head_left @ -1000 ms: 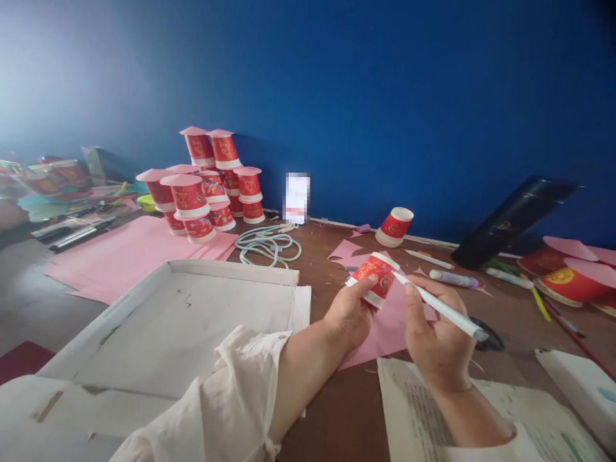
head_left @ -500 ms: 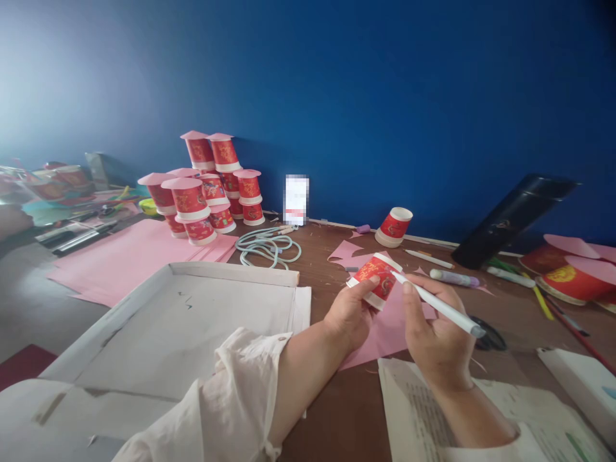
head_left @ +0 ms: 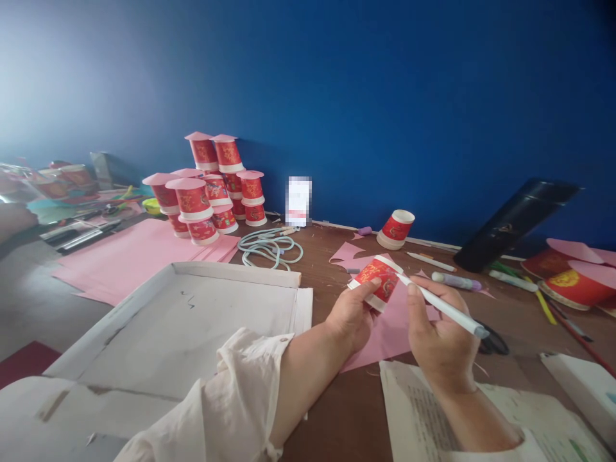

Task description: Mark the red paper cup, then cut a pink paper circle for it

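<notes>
My left hand (head_left: 355, 316) is closed around a red paper cup (head_left: 380, 277) with gold and coloured print, its thumb lying across the side. The cup is tilted above the table. In my right hand (head_left: 443, 333) a white pen (head_left: 452, 312) is pinched, its tip at the upper right part of the cup; whether it touches cannot be made out. Beneath the cup lies cut pink paper (head_left: 385, 340). Another red paper cup (head_left: 396, 230) stands beyond my hands by the wall.
Stacked red cups with pink paper tops (head_left: 195, 200) stand back left. Pink sheets (head_left: 115, 256), a coiled cable (head_left: 269, 247) and a white box lid (head_left: 216, 321) lie left. A black flask (head_left: 520, 221), a glue stick (head_left: 457, 281) and printed paper (head_left: 409, 410) are right. A person's arm (head_left: 17, 221) shows far left.
The whole view has shifted slightly. The pen in my right hand has drawn a little to the right relative to the cup. My left hand keeps its hold on the cup.
</notes>
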Action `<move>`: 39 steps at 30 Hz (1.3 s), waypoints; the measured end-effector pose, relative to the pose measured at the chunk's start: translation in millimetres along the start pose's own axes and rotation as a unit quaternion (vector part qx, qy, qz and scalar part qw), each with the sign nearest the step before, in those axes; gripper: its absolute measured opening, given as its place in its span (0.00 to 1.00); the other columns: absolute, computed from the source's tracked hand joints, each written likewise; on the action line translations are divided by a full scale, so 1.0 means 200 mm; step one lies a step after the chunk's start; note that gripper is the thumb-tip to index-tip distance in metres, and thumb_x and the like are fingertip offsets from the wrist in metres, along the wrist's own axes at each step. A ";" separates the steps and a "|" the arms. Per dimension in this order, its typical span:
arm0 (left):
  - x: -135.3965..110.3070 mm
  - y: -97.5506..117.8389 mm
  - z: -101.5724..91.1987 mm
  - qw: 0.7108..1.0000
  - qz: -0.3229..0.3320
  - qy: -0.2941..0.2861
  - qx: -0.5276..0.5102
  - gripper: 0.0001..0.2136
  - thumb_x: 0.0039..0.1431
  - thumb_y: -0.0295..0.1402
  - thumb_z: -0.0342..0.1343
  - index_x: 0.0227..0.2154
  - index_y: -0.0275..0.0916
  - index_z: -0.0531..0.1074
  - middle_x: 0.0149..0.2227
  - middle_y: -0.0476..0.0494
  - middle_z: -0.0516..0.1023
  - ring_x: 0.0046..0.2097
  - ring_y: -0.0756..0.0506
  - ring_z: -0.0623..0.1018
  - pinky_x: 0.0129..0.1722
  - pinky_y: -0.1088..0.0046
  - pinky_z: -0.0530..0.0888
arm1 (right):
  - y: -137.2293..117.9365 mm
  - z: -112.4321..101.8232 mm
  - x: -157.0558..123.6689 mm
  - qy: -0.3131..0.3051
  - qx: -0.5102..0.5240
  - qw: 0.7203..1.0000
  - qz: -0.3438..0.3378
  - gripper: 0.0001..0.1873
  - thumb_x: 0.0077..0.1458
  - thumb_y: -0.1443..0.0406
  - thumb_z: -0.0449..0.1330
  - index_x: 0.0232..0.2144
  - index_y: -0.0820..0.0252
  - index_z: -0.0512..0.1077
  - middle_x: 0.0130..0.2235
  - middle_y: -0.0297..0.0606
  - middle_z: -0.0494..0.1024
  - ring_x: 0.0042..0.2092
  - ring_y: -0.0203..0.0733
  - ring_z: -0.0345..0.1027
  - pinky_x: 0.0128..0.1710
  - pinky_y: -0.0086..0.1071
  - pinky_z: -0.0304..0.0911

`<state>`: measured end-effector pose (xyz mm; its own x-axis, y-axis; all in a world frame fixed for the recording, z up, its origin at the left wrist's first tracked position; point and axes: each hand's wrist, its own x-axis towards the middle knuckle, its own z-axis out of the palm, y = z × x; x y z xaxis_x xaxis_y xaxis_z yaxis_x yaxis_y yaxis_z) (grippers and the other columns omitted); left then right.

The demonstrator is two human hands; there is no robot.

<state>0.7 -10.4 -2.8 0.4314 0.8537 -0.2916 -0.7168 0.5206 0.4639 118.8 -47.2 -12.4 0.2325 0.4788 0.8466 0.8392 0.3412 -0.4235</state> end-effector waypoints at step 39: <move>0.01 0.00 -0.01 1.000 0.004 0.001 -0.008 0.07 0.51 0.28 0.65 0.34 0.35 0.79 0.37 0.42 0.81 0.40 0.47 0.78 0.50 0.70 0.69 | -0.01 0.00 0.00 -0.003 0.004 1.000 -0.005 0.08 0.61 0.64 0.61 0.40 0.62 0.77 0.39 0.43 0.82 0.43 0.46 0.76 0.49 0.43 0.70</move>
<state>1.5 -9.2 -4.6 0.4241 0.8582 -0.2893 -0.7291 0.5130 0.4530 117.6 -48.2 -12.2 0.2217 0.4799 0.8489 0.8377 0.3519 -0.4177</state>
